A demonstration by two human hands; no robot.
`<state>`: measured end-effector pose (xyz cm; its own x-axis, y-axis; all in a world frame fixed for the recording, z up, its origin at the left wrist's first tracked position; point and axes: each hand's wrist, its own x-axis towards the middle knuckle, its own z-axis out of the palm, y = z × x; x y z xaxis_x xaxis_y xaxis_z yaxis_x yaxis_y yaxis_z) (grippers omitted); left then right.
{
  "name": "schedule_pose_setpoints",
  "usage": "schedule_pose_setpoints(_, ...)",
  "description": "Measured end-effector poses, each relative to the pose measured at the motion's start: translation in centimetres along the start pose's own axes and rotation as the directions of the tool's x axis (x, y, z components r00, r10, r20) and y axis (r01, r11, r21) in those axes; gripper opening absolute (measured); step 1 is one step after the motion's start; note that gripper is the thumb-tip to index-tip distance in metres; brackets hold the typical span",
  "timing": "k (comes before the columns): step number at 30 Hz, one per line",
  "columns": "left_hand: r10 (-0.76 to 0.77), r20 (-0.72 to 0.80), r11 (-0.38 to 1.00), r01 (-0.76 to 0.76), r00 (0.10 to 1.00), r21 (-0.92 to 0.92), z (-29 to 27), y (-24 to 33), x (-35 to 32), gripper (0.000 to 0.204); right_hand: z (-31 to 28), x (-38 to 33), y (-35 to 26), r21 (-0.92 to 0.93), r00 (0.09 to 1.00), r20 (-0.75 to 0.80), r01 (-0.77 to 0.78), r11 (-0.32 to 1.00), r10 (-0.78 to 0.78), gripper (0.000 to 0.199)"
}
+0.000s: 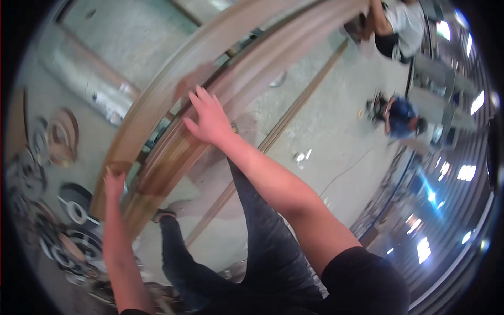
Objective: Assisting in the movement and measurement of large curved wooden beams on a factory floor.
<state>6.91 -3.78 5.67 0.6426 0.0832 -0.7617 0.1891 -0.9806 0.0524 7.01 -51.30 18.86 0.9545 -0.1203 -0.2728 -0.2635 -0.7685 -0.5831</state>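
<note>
Two long brown profiled boards run side by side from the lower left toward the top right. My left hand (115,182) is at the near end of the left board (152,100), its fingers closed about the edge; their tips are partly hidden. My right hand (209,118) lies on the right board (268,55), fingers stretched and slightly spread, thumb apart. A dark gap with small parts beneath shows between the boards. At the far top right, another person's arm (379,21) reaches to the right board's end.
Thin long strips (299,102) lie on the grey floor to the right. Rings and coiled bands (63,134) crowd the left side, with a white ring (77,211) nearer. Another person in blue (401,118) crouches at the right. A thin cable (344,176) crosses the floor.
</note>
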Motion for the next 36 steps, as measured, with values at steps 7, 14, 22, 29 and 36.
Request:
schedule_pose_setpoints(7,-0.038,0.325,0.996,0.007,0.945,0.094,-5.0,7.8,-18.8,0.055,-14.3,-20.3,13.7,0.236,0.794,0.243,-0.606,0.76,0.558,0.067)
schedule_pose_setpoints(14,0.211,0.083,0.886,-0.154,0.974,-0.437,-9.4,19.9,-33.8,0.043,-28.9,-29.2,26.9,0.056,0.673,0.277,-0.724,0.688,0.686,0.071)
schedule_pose_setpoints(22,0.492,0.385,0.809,-0.574,0.781,0.129,-16.1,21.2,-41.3,0.02,-41.9,-18.8,28.5,0.616,0.67,-0.129,-0.523,0.588,0.731,0.063)
schedule_pose_setpoints(29,0.058,0.283,0.997,-0.073,0.957,0.04,-24.1,28.6,-39.7,0.034,-40.3,-22.8,21.8,0.485,0.727,0.029,-0.61,0.626,0.686,0.055)
schedule_pose_setpoints(36,0.294,0.025,0.916,-0.275,0.955,-0.292,-27.3,41.2,-35.8,0.038,-44.5,-27.1,21.6,0.177,0.744,0.199,-0.667,0.724,0.637,0.058)
